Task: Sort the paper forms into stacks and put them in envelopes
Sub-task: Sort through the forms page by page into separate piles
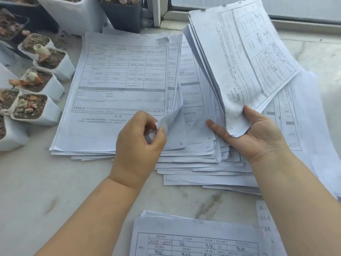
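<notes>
Sorting is in hand (no envelopes visible). A lifted sheaf (245, 58) is gripped by the right hand (258, 133); a form's corner (171, 122) is pinched by the left hand (140, 137). Next, that single sheet must be separated and transferred to the left stack (118, 80).

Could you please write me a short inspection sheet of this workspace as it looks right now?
Surface: pale marble-look countertop, grey veining.
Job's things: flat stack of white printed forms at left; fanned pile of numbered white forms in the middle; lifted bundle of white forms; nearer stack of handwritten forms. No envelopes seen.
Clutter: row of small white square plant pots along the left edge; dark square planter behind.
Hands: left hand pinches a curled sheet corner; right hand holds up the lifted bundle.
Cables: nothing seen.
Surroundings: white window frame behind the counter.
</notes>
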### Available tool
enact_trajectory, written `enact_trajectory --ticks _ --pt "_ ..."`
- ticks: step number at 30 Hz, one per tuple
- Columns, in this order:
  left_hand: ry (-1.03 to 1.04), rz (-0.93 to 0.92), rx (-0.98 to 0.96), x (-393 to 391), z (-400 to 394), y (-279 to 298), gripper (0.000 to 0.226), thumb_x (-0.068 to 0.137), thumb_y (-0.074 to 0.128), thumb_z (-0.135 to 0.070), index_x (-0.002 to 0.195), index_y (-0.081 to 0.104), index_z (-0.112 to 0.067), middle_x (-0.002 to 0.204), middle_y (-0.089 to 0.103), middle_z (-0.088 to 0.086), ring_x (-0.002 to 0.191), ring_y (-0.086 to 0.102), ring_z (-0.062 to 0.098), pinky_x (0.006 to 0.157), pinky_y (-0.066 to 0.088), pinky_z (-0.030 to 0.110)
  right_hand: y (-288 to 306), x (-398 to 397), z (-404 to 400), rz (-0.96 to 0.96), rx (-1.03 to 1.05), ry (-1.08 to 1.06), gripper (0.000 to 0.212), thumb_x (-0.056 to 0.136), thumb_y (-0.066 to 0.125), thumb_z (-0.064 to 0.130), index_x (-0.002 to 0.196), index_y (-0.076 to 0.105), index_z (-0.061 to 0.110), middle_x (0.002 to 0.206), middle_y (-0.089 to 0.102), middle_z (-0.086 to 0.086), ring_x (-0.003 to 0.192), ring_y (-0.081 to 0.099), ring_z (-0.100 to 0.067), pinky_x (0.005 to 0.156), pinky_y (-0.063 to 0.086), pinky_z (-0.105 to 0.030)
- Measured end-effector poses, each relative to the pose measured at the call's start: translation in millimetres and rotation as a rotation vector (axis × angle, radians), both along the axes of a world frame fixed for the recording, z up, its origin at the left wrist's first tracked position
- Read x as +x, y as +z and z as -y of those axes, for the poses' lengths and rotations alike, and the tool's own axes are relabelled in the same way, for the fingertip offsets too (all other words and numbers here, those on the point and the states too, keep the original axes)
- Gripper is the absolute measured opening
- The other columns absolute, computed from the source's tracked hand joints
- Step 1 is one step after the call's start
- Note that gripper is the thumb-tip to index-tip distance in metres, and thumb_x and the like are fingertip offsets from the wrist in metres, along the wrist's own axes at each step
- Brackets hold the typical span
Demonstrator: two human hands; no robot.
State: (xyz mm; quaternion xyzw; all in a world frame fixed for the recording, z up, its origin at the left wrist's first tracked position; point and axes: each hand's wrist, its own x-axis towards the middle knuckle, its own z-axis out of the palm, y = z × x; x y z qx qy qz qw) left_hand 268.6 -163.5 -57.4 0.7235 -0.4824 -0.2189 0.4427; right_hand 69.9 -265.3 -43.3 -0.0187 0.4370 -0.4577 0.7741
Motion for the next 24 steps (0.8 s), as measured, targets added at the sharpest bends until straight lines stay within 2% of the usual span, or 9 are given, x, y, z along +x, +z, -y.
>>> enact_trajectory --ticks 2,4,6,9,16,19,21,24 --pt "-0.020 0.051 -0.052 -0.9 -2.5 -0.4 0.014 0.084 0.053 -0.009 0.087 0.049 -0.022 0.068 0.049 -0.004 0.059 0.046 0.014 0.057 0.040 0.022 0.5 0.2 -0.3 0.000 0.003 -0.005 0.029 0.105 0.037 0.020 0.116 0.062 0.011 0.112 0.072 -0.012 0.096 0.070 -0.036 0.074 0.046 -0.071" --pt "-0.152 0.220 -0.085 -2.1 -4.6 -2.2 0.020 0.083 0.046 -0.003 0.091 0.060 -0.015 0.077 0.049 -0.004 0.068 0.047 0.014 0.062 0.042 0.026 1.0 0.3 -0.6 0.001 -0.001 -0.013 0.029 0.105 0.037 0.020 0.111 0.063 0.010 0.108 0.073 -0.012 0.092 0.071 -0.035 0.073 0.046 -0.071" --pt "-0.239 0.370 -0.047 -5.5 -4.7 -3.3 0.019 0.084 0.049 -0.017 0.088 0.066 -0.010 0.086 0.050 0.003 0.072 0.048 0.019 0.063 0.044 0.030 1.0 0.3 -0.7 0.003 -0.009 -0.019 0.028 0.105 0.036 0.019 0.108 0.063 0.010 0.104 0.075 -0.011 0.087 0.073 -0.034 0.072 0.045 -0.072" --pt "-0.266 0.514 0.015 -12.0 -6.0 -5.8 0.033 0.079 0.060 -0.043 0.088 0.065 -0.012 0.092 0.051 0.007 0.078 0.051 0.024 0.066 0.047 0.031 0.3 0.5 -0.9 0.009 -0.016 -0.020 0.029 0.105 0.036 0.018 0.106 0.064 0.011 0.099 0.076 -0.009 0.079 0.074 -0.032 0.072 0.046 -0.071" --pt "-0.228 0.555 -0.026 -16.3 -6.4 -4.7 0.010 0.080 0.062 -0.016 0.079 0.068 -0.009 0.089 0.055 0.007 0.074 0.054 0.024 0.059 0.048 0.034 -2.0 0.1 0.2 0.023 -0.020 -0.014 0.027 0.105 0.038 0.018 0.111 0.064 0.014 0.100 0.076 -0.007 0.080 0.074 -0.029 0.073 0.044 -0.072" --pt "-0.217 0.486 0.024 -17.6 -7.2 -2.4 0.020 0.079 0.062 -0.033 0.078 0.070 -0.014 0.090 0.055 0.002 0.075 0.053 0.019 0.063 0.047 0.030 -2.4 -0.1 0.4 0.024 -0.021 -0.013 0.028 0.105 0.037 0.018 0.112 0.064 0.013 0.102 0.075 -0.007 0.081 0.074 -0.030 0.073 0.044 -0.073" --pt "-0.226 0.523 0.058 -19.5 -8.5 -1.5 0.031 0.076 0.060 -0.042 0.085 0.071 -0.014 0.091 0.054 0.003 0.080 0.054 0.023 0.066 0.048 0.031 -2.5 -0.1 0.5 0.026 -0.020 -0.017 0.028 0.105 0.037 0.018 0.111 0.064 0.013 0.101 0.075 -0.007 0.080 0.074 -0.030 0.073 0.044 -0.073" --pt "-0.228 0.618 0.049 -24.2 -9.1 -2.3 0.022 0.077 0.061 -0.029 0.083 0.070 -0.010 0.086 0.055 0.007 0.075 0.053 0.028 0.060 0.049 0.035 -2.4 0.1 -0.2 0.031 -0.018 -0.017 0.027 0.105 0.037 0.019 0.109 0.064 0.013 0.099 0.076 -0.007 0.079 0.074 -0.029 0.073 0.044 -0.072"
